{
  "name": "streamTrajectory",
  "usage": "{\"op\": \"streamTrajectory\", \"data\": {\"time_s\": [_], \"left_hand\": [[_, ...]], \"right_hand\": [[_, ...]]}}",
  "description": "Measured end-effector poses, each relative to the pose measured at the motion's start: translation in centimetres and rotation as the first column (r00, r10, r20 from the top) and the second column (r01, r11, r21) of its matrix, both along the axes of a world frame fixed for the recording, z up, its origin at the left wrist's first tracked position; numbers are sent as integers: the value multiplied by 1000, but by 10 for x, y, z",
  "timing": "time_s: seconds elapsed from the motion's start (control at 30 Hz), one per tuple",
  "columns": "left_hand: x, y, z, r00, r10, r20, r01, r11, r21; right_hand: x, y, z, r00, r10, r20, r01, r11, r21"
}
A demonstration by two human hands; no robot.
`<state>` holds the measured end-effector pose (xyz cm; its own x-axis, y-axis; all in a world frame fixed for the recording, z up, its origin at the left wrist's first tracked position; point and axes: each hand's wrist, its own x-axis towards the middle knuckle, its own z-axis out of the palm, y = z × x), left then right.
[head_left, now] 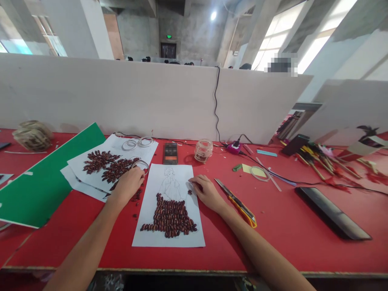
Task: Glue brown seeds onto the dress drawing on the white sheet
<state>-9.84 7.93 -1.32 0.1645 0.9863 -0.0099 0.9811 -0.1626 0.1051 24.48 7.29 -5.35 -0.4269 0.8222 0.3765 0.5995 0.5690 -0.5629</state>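
A white sheet (169,236) with a pencil figure lies on the red table (273,226) in front of me. Several dark brown beans (170,216) form the figure's skirt. My right hand (206,190) rests on the sheet's right edge, fingers curled with their tips pinched by a few beans near the figure's waist. My left hand (129,182) is curled over loose beans (136,197) just left of the sheet, at the edge of other bean-covered sheets (106,163). What either hand's fingers hold is hidden.
A yellow-handled utility knife (238,202) lies right of my right hand. A glass jar (203,150), tape rings (138,142), a dark phone-like device (170,152), a green board (45,178), a black flat slab (332,212) and craft scraps (321,159) are around. A white partition (151,97) backs the table.
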Motion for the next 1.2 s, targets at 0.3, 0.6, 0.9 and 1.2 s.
{"op": "streamTrajectory", "data": {"time_s": [0.3, 0.6, 0.9, 1.2], "left_hand": [[56, -21, 27, 965, -263, -13, 264, 964, 40], [139, -30, 26, 830, -534, 164, 543, 840, -13], [137, -20, 2, 790, -471, 394, 507, 862, 13], [138, -2, -6, 690, -346, 635, 500, 863, -73]], "right_hand": [[-1, 0, 1, 999, 22, -27, -22, 1000, 7], [1, 5, -8, 995, 18, -95, -16, 1000, 25], [2, 5, -9, 994, 39, -104, -35, 999, 38], [1, 3, -7, 996, 47, -77, -44, 998, 44]]}}
